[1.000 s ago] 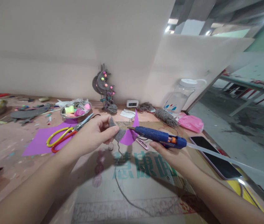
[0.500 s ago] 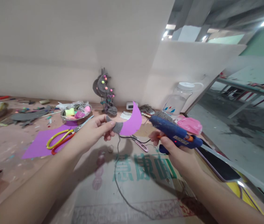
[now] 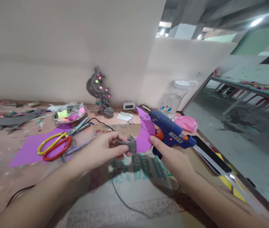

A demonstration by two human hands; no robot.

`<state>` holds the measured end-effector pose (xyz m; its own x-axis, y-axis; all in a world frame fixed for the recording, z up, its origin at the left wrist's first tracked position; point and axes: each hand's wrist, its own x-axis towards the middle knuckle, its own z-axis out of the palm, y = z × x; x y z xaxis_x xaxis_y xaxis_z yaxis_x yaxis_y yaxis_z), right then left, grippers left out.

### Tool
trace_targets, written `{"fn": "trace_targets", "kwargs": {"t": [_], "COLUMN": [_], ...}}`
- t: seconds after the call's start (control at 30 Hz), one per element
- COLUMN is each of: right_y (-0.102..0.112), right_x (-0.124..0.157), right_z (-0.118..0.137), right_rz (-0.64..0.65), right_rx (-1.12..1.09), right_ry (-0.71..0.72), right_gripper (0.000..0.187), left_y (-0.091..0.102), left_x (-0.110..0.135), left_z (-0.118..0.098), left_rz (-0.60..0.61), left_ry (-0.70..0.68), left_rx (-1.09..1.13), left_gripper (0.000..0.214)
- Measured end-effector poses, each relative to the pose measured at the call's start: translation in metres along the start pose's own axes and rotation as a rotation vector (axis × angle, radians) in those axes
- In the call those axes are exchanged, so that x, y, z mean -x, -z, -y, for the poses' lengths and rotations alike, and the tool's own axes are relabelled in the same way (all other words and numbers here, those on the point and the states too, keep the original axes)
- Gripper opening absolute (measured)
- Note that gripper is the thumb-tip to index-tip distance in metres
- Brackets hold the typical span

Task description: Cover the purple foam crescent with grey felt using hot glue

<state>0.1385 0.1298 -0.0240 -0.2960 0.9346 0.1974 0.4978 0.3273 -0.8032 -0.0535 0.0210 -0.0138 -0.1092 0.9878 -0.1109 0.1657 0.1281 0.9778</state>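
Observation:
My left hand (image 3: pixel 112 147) is closed in a pinch on the grey yarn-wrapped end of a purple paper crescent (image 3: pixel 145 134). The crescent's bare purple part points up and to the right. A blue hot glue gun (image 3: pixel 166 125) with an orange trigger is gripped in my right hand (image 3: pixel 166 152), its nozzle aimed to the upper left, behind the crescent. The right thumb lies at the crescent's right edge and seems to touch it. From the wrapped end, a strand of grey yarn (image 3: pixel 125 202) trails over the printed cardboard (image 3: pixel 96 199) below.
Yellow-and-red scissors (image 3: pixel 55 144) lie on purple paper (image 3: pixel 27 150) at the left, near a metal bowl (image 3: pixel 55 119) of pompoms. Along the wall stand a grey moon ornament (image 3: pixel 98 90), a small white digital meter (image 3: pixel 129 105) and a clear bottle (image 3: pixel 173 98). A phone (image 3: pixel 213 158) lies right.
The crescent has come down and to the right, and my hands are closer together. The glue gun now overlaps the crescent's right side. The view has turned slightly right.

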Motion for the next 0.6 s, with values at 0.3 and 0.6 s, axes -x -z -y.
{"fn": "trace_targets", "kwargs": {"t": [0.3,0.6], "right_y": [-0.002,-0.008], "right_x": [0.002,0.004], "right_z": [0.021,0.017], "right_rz": [0.024,0.026], "right_rx": [-0.074,-0.135], "right_ry": [-0.104,-0.067], "right_gripper": [0.032,0.030], "left_y": [-0.001,-0.002], "left_x": [0.003,-0.001], "left_z": [-0.002,0.000], "left_rz": [-0.272,-0.274], "left_ry": [-0.348,-0.375], "left_rx": [-0.572,-0.610], "left_gripper": [0.016,0.014]}}
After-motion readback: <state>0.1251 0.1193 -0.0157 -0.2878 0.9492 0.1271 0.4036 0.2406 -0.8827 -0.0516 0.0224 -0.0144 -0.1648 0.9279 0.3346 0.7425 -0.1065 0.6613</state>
